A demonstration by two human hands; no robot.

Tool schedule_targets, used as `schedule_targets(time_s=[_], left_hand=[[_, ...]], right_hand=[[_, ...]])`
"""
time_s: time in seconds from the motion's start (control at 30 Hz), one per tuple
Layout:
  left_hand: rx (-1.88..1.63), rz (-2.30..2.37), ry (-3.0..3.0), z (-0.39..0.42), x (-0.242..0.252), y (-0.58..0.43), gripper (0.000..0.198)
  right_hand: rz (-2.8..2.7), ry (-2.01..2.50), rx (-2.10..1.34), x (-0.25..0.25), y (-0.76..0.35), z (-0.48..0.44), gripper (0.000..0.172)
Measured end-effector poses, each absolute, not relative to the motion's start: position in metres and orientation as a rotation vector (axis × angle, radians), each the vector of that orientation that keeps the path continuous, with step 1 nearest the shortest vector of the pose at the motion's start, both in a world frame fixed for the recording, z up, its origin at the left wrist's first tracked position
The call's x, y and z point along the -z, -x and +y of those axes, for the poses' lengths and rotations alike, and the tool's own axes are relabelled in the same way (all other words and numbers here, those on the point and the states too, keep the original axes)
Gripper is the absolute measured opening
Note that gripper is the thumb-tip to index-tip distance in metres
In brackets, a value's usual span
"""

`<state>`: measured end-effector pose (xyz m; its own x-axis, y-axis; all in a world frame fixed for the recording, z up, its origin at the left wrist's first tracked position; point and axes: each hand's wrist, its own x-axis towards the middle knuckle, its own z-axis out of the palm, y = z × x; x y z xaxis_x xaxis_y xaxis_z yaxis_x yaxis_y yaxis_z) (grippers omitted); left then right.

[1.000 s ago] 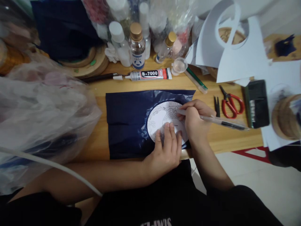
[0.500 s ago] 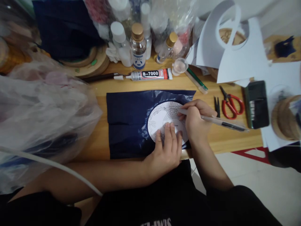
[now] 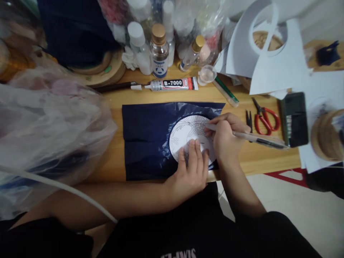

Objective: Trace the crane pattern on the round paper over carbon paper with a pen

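A round white paper [image 3: 178, 133] printed with a fine line drawing lies on a dark blue sheet [image 3: 145, 141] near the table's front edge. My left hand [image 3: 192, 170] rests on the lower part of the paper, fingers stretched out and spread, hiding some of the drawing. Held in my right hand [image 3: 228, 138] is a pen [image 3: 258, 139] with a clear barrel. Its front end points left over the paper's upper right part. Whether the tip touches the paper I cannot tell.
Behind the sheet lie a B-7000 glue tube [image 3: 173, 84] and a green pen [image 3: 227, 91]. Several bottles [image 3: 159, 53] stand farther back. Red-handled pliers [image 3: 266, 120] and a black phone-like box [image 3: 295, 120] are on the right. A plastic bag [image 3: 59, 125] fills the left.
The pen's rear end has swung slightly right and toward me as my right hand shifts a little. My left hand stays in place on the paper. The whole view has shifted slightly.
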<state>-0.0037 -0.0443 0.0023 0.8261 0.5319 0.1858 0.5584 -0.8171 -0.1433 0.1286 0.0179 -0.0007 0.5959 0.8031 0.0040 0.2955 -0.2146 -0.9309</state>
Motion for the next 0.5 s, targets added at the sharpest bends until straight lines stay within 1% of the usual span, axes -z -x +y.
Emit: schedule_targets(time_s=[0.3,0.5], left_hand=[[0.206,-0.855,2.808,-0.0446,-0.0028,0.0036,0.073],[0.197,-0.849,2.814,-0.0446,-0.0027,0.0038,0.075]], right_hand=[[-0.880,1.783,-0.625,-0.0005,-0.1280,0.0179,0.020],[-0.701,1.721,-0.694,-0.0037,-0.1313,0.0201,0.019]])
